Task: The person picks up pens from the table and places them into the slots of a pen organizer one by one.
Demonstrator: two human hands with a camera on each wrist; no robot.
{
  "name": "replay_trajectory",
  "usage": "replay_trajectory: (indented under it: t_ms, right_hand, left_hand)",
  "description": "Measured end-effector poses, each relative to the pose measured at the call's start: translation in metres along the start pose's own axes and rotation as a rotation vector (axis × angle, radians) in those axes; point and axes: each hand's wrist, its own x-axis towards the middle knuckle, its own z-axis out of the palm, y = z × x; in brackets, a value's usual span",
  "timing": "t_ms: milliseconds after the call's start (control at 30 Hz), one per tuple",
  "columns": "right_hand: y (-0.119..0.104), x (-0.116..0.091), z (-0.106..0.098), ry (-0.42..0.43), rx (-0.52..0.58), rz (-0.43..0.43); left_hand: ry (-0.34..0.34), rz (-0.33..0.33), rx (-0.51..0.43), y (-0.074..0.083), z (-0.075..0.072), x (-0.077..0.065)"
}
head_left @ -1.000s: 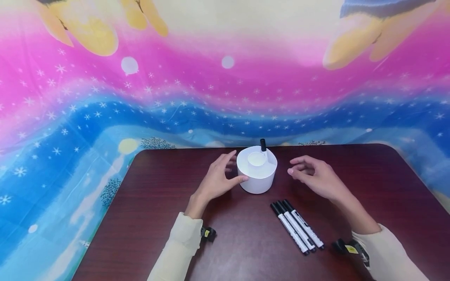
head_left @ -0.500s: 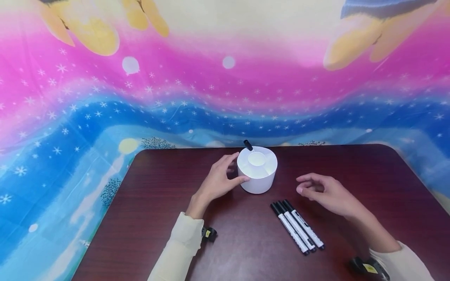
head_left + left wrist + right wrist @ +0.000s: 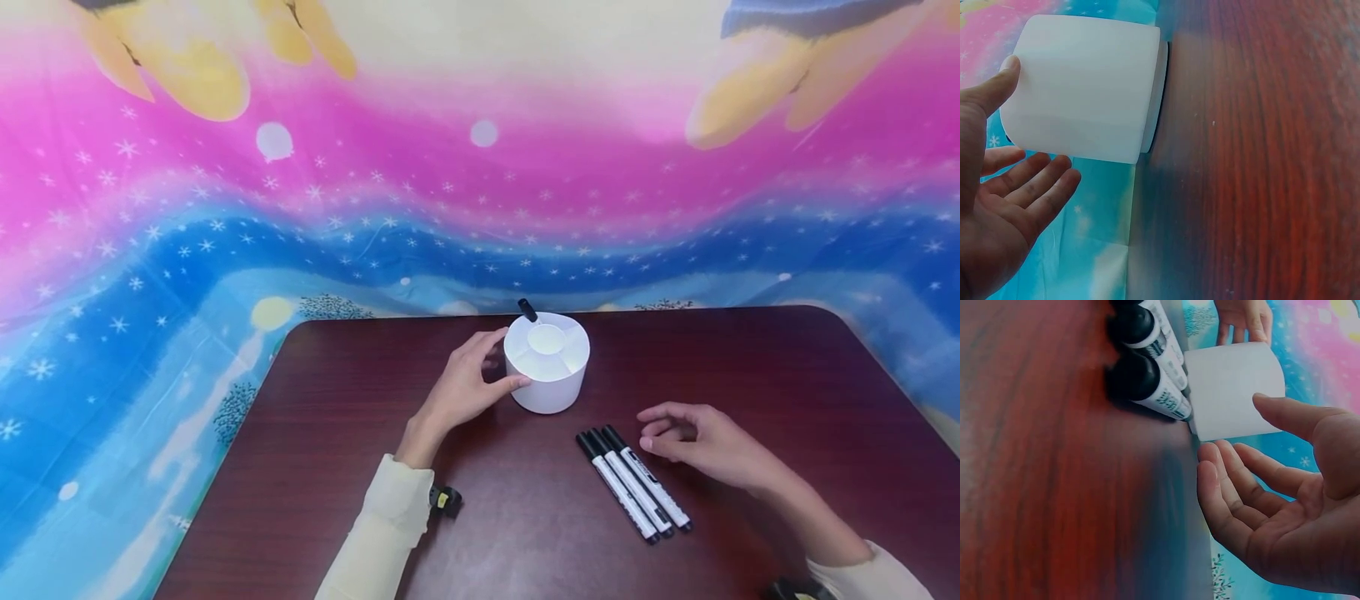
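A round white pen holder (image 3: pixel 549 392) with a ring of compartments around a round centre cup stands near the back of the table. One black-capped marker (image 3: pixel 528 310) leans in its back-left compartment. My left hand (image 3: pixel 468 383) is at the holder's left side, thumb against the front wall near the rim and relaxed fingers along the left; in the left wrist view the fingers (image 3: pixel 1041 187) are spread beside the wall. My right hand (image 3: pixel 708 442) hovers with loosely bent fingers, holding nothing, just right of three white markers (image 3: pixel 633 483) with black caps lying side by side.
The dark red-brown wooden table (image 3: pixel 322 467) has rounded back corners. Behind it hangs a colourful cloth (image 3: pixel 420 192) with snowflakes. A black wrist camera (image 3: pixel 447 500) is strapped at the left sleeve.
The holder has turned, bringing its marker from the back right to the back left. My right hand has moved away from the holder, down and right towards the loose markers. My left hand stays beside the holder.
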Motion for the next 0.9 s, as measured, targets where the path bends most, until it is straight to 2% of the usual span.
replay_trajectory:
  t_ms: [267,433,633,900]
  right_hand:
    - [0.007,-0.004,0.002,-0.037,-0.063,0.003]
    - [0.010,-0.005,0.004,-0.040,-0.050,0.013]
    - [0.013,-0.005,0.008,-0.059,-0.014,-0.013]
    - [0.012,-0.002,0.014,-0.060,-0.015,-0.034]
  left_hand:
    - [-0.003,0.002,-0.009,-0.001,0.000,0.000]
    - [-0.001,0.000,0.009,-0.001,0.000,0.000]
    - [0.007,-0.003,0.039,-0.001,0.000,0.000]
    - [-0.002,0.005,-0.025,0.000,0.000,-0.001]
